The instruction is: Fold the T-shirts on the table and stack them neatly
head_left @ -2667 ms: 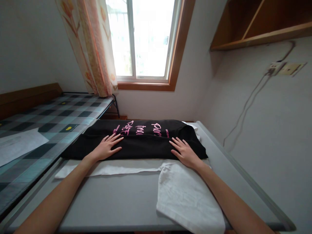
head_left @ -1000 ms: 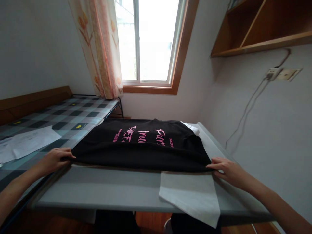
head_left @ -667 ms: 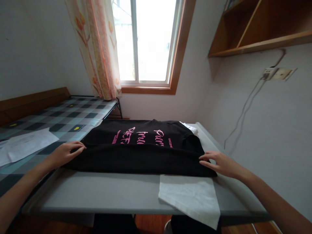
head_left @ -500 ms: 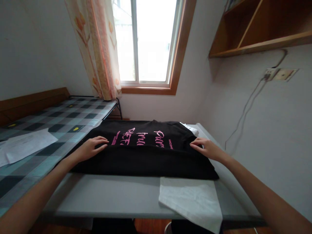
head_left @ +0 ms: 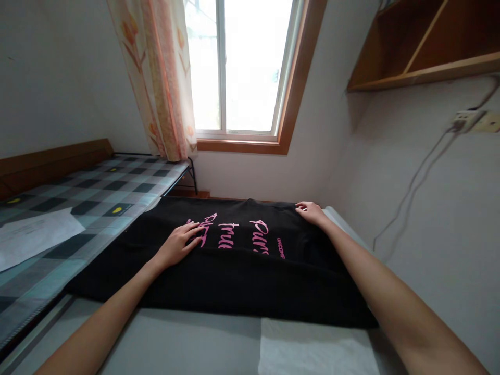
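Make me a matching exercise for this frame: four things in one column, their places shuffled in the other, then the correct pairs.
Things
1. Left hand
2. Right hand
3. Printed paper
4. White cloth

Places
A. On the checked mattress
B. At the near edge of the black garment
C. Over the pink lettering
D. At the garment's far edge

Pairs
1-C, 2-D, 3-A, 4-B
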A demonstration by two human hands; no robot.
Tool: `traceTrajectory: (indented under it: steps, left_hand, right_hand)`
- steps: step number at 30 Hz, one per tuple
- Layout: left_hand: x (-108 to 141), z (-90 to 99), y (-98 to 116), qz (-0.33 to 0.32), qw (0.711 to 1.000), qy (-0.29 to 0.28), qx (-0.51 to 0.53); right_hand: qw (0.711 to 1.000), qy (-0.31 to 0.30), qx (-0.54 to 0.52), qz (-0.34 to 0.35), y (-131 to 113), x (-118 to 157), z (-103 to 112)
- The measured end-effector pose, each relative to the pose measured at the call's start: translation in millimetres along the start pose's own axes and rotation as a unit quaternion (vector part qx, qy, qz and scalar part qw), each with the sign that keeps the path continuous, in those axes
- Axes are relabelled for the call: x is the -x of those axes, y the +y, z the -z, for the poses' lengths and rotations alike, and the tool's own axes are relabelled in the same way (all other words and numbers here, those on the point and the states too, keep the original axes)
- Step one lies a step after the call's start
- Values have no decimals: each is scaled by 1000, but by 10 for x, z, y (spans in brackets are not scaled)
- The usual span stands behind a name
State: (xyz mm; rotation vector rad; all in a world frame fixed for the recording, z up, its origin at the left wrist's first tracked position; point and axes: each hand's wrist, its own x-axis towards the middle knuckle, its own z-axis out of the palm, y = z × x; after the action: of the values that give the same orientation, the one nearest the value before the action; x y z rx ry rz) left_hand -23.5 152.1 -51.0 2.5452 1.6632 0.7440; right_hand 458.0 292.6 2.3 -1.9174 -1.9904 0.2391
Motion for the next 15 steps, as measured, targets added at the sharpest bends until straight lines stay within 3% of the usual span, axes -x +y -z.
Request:
traceTrajectory:
  steps: [6, 9, 15]
  left_hand:
    - [20, 41, 34, 10, 1000, -8, 0]
    - [94, 44, 57, 19, 1000, -3, -2]
    - [199, 43, 136, 30, 999, -11, -9]
  right_hand:
    - [999, -18, 16, -28, -23, -466, -235]
    - [996, -27, 34, -77, -69, -652, -334]
    - [990, -87, 3, -110, -133, -931, -464]
